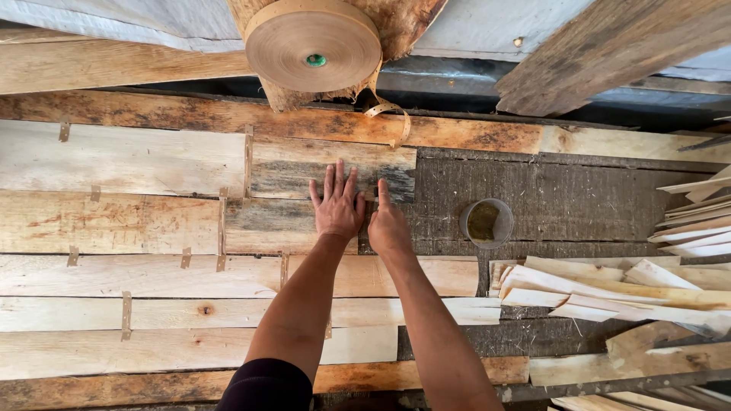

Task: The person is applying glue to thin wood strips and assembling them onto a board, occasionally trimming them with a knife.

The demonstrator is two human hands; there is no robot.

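The left hand lies flat and open, fingers spread, palm down on a thin grey-brown weathered veneer sheet that sits in the second row of pale wooden veneer strips laid edge to edge across the dark work surface. The right hand rests beside it, loosely curled, grasping nothing, its extended fingertip pressing near the sheet's right end. Short tan paper tape tabs bridge the joints between adjacent strips. A large roll of tan paper tape hangs above, its loose end dangling toward the sheet. A small round cup with dark contents stands just right of the hands; loose pale veneer offcuts are stacked further right. For a sound joint, keep the palm pressure even, hold the sheet edges butted without overlap, and press flat along the seam.
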